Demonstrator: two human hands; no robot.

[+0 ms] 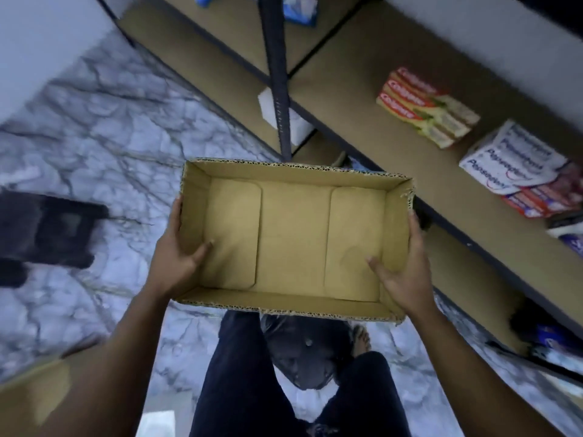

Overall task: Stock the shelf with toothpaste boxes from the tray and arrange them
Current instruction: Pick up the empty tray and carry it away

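Now | left hand [176, 257], right hand [407, 274] grip tray [293, 173] | shelf [353, 89]: Colgate boxes [426, 107], Pepsodent boxes [511, 159]

A shop stockroom: metal shelving [362, 127] with stacked toothpaste boxes [427, 107], marble floor [104, 146].

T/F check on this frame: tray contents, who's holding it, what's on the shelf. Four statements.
1. The cardboard tray is empty. True.
2. Only the left hand holds the tray. False: the right hand grips the opposite end too, thumb inside the wall.
3. Red Colgate boxes lie stacked on the shelf. True.
4. The Pepsodent boxes sit in the tray. False: they are stacked on the shelf, beside the Colgate boxes.
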